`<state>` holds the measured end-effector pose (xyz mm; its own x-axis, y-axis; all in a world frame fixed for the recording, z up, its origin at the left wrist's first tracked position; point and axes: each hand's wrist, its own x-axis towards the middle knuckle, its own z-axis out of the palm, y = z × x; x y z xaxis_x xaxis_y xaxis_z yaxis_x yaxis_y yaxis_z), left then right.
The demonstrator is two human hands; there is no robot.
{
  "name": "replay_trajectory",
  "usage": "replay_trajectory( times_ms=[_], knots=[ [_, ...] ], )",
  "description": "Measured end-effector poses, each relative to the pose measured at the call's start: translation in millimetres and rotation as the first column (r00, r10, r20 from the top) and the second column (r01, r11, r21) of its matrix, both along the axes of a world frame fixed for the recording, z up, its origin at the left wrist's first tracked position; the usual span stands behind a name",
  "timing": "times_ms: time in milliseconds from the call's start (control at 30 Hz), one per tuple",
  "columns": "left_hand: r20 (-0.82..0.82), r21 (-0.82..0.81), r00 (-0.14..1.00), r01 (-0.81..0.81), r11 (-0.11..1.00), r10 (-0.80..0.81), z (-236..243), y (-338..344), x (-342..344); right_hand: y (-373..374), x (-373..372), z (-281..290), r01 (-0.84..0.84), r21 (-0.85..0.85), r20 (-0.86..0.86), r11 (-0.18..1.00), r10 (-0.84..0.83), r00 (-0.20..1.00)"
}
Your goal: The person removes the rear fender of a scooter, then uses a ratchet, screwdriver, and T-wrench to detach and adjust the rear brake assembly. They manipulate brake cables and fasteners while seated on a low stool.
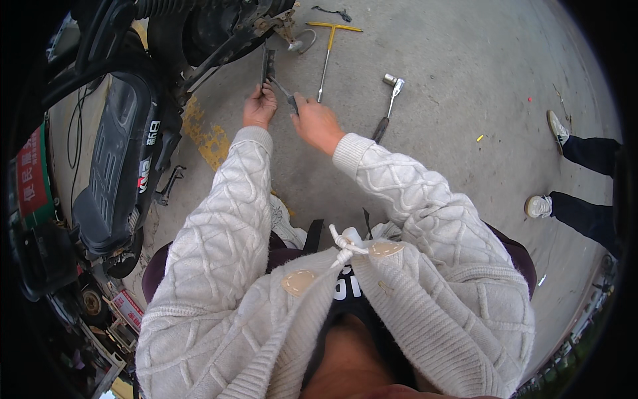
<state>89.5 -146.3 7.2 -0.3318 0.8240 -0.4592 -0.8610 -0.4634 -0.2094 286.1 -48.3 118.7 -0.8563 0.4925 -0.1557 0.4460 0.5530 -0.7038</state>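
Near the underside of a dark scooter, my left hand is closed around a narrow dark metal part, held upright. My right hand grips a slim tool with a dark handle, which looks like a screwdriver. Its thin metal shaft slants up to the left, and the tip meets or nearly meets the dark part; actual contact is too small to tell. Just beyond both hands hang the scooter's greasy metal fittings.
A yellow T-handle wrench lies beyond my right hand, and a socket ratchet to its right. Small debris dots the concrete floor. Another person's legs show at the right. A red sign stands far left.
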Motion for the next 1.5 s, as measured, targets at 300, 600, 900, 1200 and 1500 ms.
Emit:
replay_trajectory(
  times_ms=[300, 600, 900, 1200, 1500],
  knots=[
    [0.034, 0.025, 0.999, -0.019, 1.0, 0.018, -0.6, 2.7, -0.4, -1.7, 1.2, -6.4, -0.023, 0.11, -0.029, 0.994, 0.026, 0.999],
    [-0.012, -0.031, 1.0, 0.026, 0.999, -0.026, -0.5, 0.7, 3.1, -1.8, -1.8, -6.5, -0.01, 0.087, 0.001, 0.996, 0.01, 1.0],
    [-0.358, -0.368, 0.916, 0.039, 0.929, -0.18, 2.5, -0.9, -8.8, 29.7, -29.5, 11.7, 0.213, -0.955, 0.156, 0.205, -0.262, 0.952],
    [-0.426, -0.478, 0.859, 0.052, 0.877, -0.283, 47.7, 21.4, -11.7, 26.8, -24.0, 9.2, 0.13, -0.79, -0.083, 0.599, -0.315, 0.945],
    [-0.724, -0.644, 0.462, -0.186, 0.742, -0.512, 130.5, 73.1, -18.4, 30.7, -37.3, 17.8, 0.136, -0.763, -0.201, 0.632, -0.432, 0.879]
  ],
)
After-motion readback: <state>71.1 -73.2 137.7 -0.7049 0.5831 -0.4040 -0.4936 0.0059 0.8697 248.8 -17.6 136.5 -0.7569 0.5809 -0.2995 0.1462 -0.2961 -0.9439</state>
